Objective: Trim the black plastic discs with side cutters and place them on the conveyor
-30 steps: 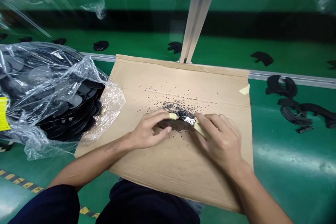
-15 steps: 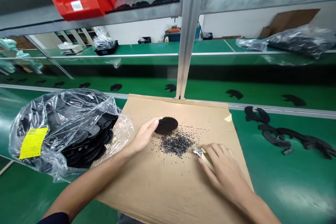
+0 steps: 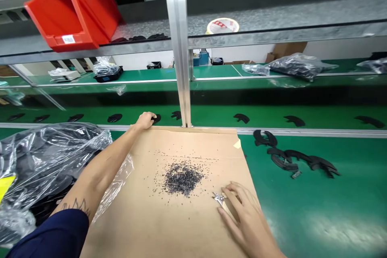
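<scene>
Beyond the far left corner of the cardboard sheet, my left hand has its fingers closed on a round black disc, down at the green belt. My right hand is wrapped round small metal nippers over the right side of the cardboard, their jaws pointing left. Between the hands lies a pile of small black bits, with loose bits scattered around it.
A clear bag of black discs lies at the left. Curved black parts rest on the green table at right. Further black pieces line the belt. Overhead, a shelf holds a red bin and a tape roll.
My left hand has moved away from me with the disc, from above the cardboard to the belt. The camera view has shifted right and up. My right hand still holds the nippers.
</scene>
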Demonstrator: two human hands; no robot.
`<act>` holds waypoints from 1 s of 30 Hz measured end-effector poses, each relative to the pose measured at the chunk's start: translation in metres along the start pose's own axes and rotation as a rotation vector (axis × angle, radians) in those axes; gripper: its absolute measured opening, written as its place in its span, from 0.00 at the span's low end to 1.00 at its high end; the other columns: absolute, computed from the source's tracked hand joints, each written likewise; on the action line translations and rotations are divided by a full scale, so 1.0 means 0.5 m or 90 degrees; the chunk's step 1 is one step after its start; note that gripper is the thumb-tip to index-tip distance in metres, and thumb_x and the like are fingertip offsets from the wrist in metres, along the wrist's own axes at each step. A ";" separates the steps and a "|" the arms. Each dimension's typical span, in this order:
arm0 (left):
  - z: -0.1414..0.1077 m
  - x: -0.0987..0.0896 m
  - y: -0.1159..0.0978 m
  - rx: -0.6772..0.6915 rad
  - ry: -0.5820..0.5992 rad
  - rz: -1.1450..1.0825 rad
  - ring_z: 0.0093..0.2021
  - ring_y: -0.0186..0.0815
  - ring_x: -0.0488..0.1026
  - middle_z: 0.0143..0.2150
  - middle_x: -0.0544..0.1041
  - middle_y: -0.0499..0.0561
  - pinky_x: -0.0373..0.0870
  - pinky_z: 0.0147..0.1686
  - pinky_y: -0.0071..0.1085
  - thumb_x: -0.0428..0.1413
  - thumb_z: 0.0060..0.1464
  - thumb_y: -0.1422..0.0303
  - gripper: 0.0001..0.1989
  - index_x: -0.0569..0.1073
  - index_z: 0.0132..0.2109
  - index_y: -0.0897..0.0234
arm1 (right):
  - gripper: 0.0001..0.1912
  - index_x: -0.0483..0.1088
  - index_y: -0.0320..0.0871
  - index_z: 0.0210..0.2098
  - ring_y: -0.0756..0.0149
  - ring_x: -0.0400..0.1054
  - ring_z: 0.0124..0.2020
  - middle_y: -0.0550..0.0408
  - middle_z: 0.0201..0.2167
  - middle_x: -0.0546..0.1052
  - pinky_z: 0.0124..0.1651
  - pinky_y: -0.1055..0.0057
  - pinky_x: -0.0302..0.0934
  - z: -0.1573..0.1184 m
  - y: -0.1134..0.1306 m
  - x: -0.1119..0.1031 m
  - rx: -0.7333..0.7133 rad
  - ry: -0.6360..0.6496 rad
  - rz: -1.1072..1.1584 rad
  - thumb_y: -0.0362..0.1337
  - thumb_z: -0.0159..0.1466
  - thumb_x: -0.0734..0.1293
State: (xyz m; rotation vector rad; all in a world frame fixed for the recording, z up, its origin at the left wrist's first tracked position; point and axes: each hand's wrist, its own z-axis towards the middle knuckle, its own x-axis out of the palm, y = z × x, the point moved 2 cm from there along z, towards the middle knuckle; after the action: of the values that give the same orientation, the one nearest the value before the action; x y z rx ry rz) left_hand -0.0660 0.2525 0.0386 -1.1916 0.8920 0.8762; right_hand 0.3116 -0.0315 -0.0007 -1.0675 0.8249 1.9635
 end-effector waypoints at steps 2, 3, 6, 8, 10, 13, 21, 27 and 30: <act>0.024 0.022 -0.008 -0.017 0.014 0.020 0.54 0.42 0.74 0.56 0.74 0.57 0.73 0.54 0.46 0.56 0.65 0.62 0.15 0.72 0.54 0.65 | 0.15 0.71 0.45 0.51 0.51 0.72 0.52 0.44 0.48 0.76 0.48 0.54 0.72 -0.002 -0.002 0.000 0.010 0.001 0.017 0.42 0.67 0.66; 0.037 0.035 -0.017 -0.018 0.020 0.025 0.53 0.42 0.74 0.57 0.73 0.57 0.74 0.53 0.46 0.56 0.65 0.62 0.16 0.72 0.56 0.65 | 0.16 0.71 0.45 0.51 0.51 0.72 0.52 0.44 0.48 0.76 0.48 0.54 0.72 -0.002 -0.003 0.000 0.013 0.003 0.025 0.43 0.67 0.66; 0.069 0.077 -0.061 -0.006 0.043 0.021 0.53 0.42 0.74 0.56 0.73 0.57 0.75 0.51 0.45 0.56 0.65 0.63 0.17 0.71 0.57 0.65 | 0.17 0.71 0.46 0.52 0.51 0.72 0.53 0.45 0.49 0.77 0.47 0.54 0.72 0.000 -0.007 0.001 0.020 0.002 0.039 0.45 0.66 0.67; 0.082 0.101 -0.090 -0.006 0.054 0.014 0.52 0.42 0.75 0.56 0.73 0.57 0.76 0.51 0.45 0.56 0.65 0.63 0.17 0.70 0.57 0.65 | 0.17 0.71 0.47 0.53 0.50 0.72 0.52 0.45 0.49 0.77 0.47 0.53 0.72 0.001 -0.010 0.004 0.016 0.003 0.041 0.45 0.67 0.66; 0.085 0.113 -0.111 -0.022 0.056 0.011 0.52 0.42 0.75 0.56 0.73 0.57 0.76 0.51 0.44 0.56 0.65 0.63 0.17 0.71 0.57 0.65 | 0.17 0.71 0.47 0.53 0.50 0.72 0.52 0.45 0.49 0.77 0.48 0.53 0.72 0.000 -0.012 0.008 0.008 0.005 0.032 0.45 0.67 0.66; 0.075 0.099 -0.121 -0.052 0.037 0.002 0.52 0.42 0.75 0.56 0.73 0.57 0.76 0.51 0.44 0.56 0.64 0.63 0.17 0.71 0.56 0.65 | 0.18 0.70 0.45 0.53 0.50 0.72 0.53 0.44 0.49 0.76 0.48 0.55 0.72 -0.002 -0.016 0.014 -0.003 0.004 -0.004 0.46 0.68 0.65; -0.092 -0.050 -0.108 0.057 0.035 -0.099 0.39 0.38 0.78 0.38 0.80 0.54 0.75 0.41 0.34 0.53 0.62 0.74 0.09 0.76 0.44 0.71 | 0.21 0.65 0.45 0.60 0.47 0.71 0.55 0.41 0.54 0.73 0.50 0.52 0.72 0.058 0.018 -0.002 -0.066 -0.083 -0.035 0.44 0.70 0.60; -0.363 -0.042 -0.193 0.222 0.213 -0.210 0.31 0.30 0.78 0.33 0.81 0.44 0.74 0.30 0.23 0.56 0.58 0.77 0.09 0.77 0.42 0.61 | 0.28 0.55 0.43 0.69 0.48 0.72 0.55 0.37 0.58 0.71 0.48 0.55 0.73 0.189 0.144 0.019 -0.163 -0.050 0.126 0.41 0.72 0.58; -0.435 -0.059 -0.195 0.281 0.225 -0.132 0.33 0.30 0.79 0.36 0.82 0.43 0.75 0.32 0.24 0.58 0.61 0.73 0.08 0.75 0.45 0.55 | 0.19 0.65 0.47 0.61 0.57 0.78 0.42 0.46 0.47 0.79 0.39 0.65 0.73 0.212 0.171 0.052 -0.219 0.021 0.244 0.38 0.73 0.56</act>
State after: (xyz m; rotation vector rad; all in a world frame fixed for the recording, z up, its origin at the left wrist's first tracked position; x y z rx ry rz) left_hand -0.0113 0.0211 0.0717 -1.0375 1.1524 0.2780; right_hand 0.1880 0.0165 0.0397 -1.2079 0.7682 2.4831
